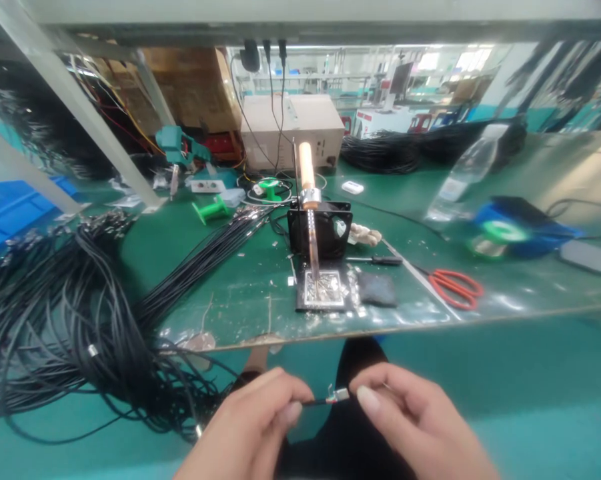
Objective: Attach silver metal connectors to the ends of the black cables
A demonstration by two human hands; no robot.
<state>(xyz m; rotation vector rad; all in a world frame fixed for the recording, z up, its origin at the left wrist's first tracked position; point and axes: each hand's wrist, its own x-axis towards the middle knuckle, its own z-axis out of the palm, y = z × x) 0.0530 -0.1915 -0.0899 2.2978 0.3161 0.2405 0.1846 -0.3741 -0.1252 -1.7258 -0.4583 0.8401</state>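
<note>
Low in the view, in front of the table edge, my left hand [260, 417] pinches a black cable [316, 403] between thumb and fingers. Thin coloured wires and a small metal connector [339, 395] show at the cable's end. My right hand [405, 413] is closed at the connector's right tip, with thumb and forefinger around it. Beyond the hands, a soldering iron [308, 180] with a wooden handle leans tip-down over a small tray [307, 293], in front of a black fan [337, 230].
Bundles of black cables [105, 300] hang over the table's left edge. Red-handled scissors [457, 289], a screwdriver [385, 261], a plastic bottle [463, 177], a solder spool [497, 237] and a blue box [545, 233] lie right. Behind stand a beige box [290, 127] and a green spool [213, 210].
</note>
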